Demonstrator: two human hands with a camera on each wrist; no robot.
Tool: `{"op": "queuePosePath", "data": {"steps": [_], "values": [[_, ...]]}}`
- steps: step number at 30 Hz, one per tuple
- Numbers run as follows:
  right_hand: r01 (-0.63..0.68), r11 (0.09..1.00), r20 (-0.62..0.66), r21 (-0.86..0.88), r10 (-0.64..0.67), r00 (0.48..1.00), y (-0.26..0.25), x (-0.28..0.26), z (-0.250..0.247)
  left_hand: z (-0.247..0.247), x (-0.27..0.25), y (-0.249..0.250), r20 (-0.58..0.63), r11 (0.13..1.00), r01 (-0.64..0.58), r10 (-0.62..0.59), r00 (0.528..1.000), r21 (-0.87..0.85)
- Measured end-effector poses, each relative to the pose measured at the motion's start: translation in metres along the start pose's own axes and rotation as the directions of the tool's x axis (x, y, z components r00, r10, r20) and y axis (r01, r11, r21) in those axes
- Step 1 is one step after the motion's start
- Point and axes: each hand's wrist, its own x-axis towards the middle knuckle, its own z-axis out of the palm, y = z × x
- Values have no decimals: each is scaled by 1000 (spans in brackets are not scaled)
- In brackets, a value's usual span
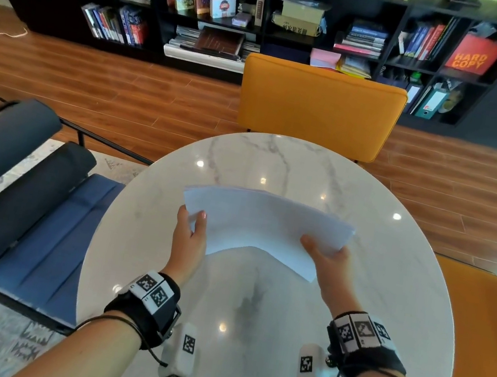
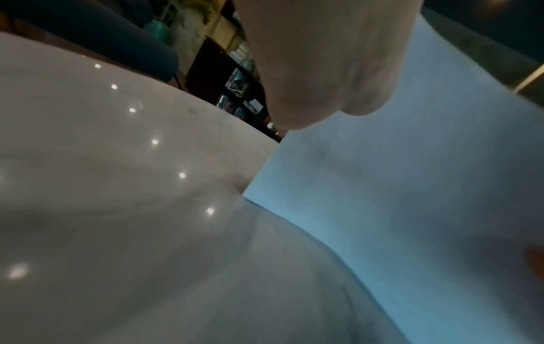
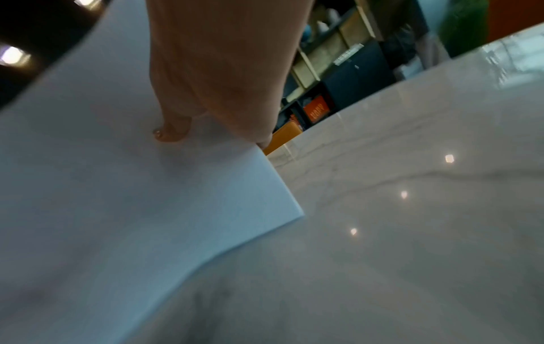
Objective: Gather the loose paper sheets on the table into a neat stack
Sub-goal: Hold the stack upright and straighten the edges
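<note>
A bundle of white paper sheets (image 1: pixel 264 224) is held up off the round marble table (image 1: pixel 253 305), bowed upward along its middle. My left hand (image 1: pixel 192 228) pinches its left edge, thumb on top and fingers underneath. My right hand (image 1: pixel 325 255) pinches the right edge the same way. In the left wrist view the underside of the sheets (image 2: pixel 412 186) fills the right half above the table (image 2: pixel 117 186). The right wrist view shows the sheets (image 3: pixel 117 186) from below with my fingers (image 3: pixel 173 132) against them. The far edges of the sheets look slightly fanned.
An orange chair (image 1: pixel 320 104) stands at the table's far side, another orange seat (image 1: pixel 485 346) to the right. A dark blue lounge chair (image 1: pixel 23 198) sits at the left. A black bookshelf (image 1: pixel 270 19) lines the back wall.
</note>
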Motion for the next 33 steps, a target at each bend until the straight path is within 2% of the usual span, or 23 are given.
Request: {"op": "queuePosePath", "data": {"steps": [2, 6, 9, 12, 14, 16, 18, 20, 22, 24, 26, 28, 29, 30, 31, 32, 33], "values": [[-41, 999, -5, -34, 41, 999, 9, 2, 1, 0, -2, -2, 19, 1000, 27, -27, 999, 5], [-65, 996, 1, -56, 65, 998, 9, 3, 1, 1, -3, 6, -22, 1000, -21, 21, 1000, 16], [9, 997, -10, -77, -10, 1000, -2, 5, -1, 0, 2, 16, -66, 996, -69, 72, 995, 49], [123, 957, -123, -264, -160, 979, -24, 7, -9, -2, 11, 31, -59, 959, -212, 226, 972, 187], [252, 881, -127, -401, -326, 937, -46, 6, -11, -3, 18, 46, -15, 883, -366, 387, 922, 294], [436, 754, 15, -492, -494, 870, -69, 4, -8, -3, 23, 65, 70, 773, -512, 527, 847, 375], [539, 699, 198, -469, -512, 836, -90, 1, 0, -1, 26, 86, 149, 656, -621, 627, 764, 429], [544, 738, 297, -399, -457, 838, -102, -1, 7, 1, 27, 102, 193, 556, -690, 697, 691, 463], [472, 840, 299, -268, -393, 870, -105, -2, 13, 3, 26, 111, 219, 484, -725, 736, 640, 490], [414, 899, 252, -144, -371, 894, -102, -3, 17, 5, 23, 115, 208, 441, -729, 764, 611, 523], [363, 929, 192, -66, -345, 919, -96, -5, 19, 5, 21, 113, 89, 472, -668, 775, 625, 576], [317, 948, 153, 35, -318, 936, -89, -7, 20, 0, 23, 105, -116, 620, -556, 718, 686, 554], [293, 952, 145, 86, -303, 942, -85, -7, 19, -2, 23, 102, -186, 728, -503, 637, 748, 466], [269, 954, 138, 133, -287, 948, -82, -8, 18, -3, 22, 100, -199, 836, -443, 518, 832, 324], [252, 953, 135, 166, -275, 952, -77, -8, 17, -3, 21, 97, -156, 919, -367, 388, 909, 148], [235, 953, 134, 190, -262, 956, -73, -7, 17, 0, 21, 92, -66, 962, -271, 271, 960, 0], [224, 954, 133, 200, -252, 958, -70, -7, 17, 2, 21, 86, -3, 979, -193, 193, 981, -70]]}}
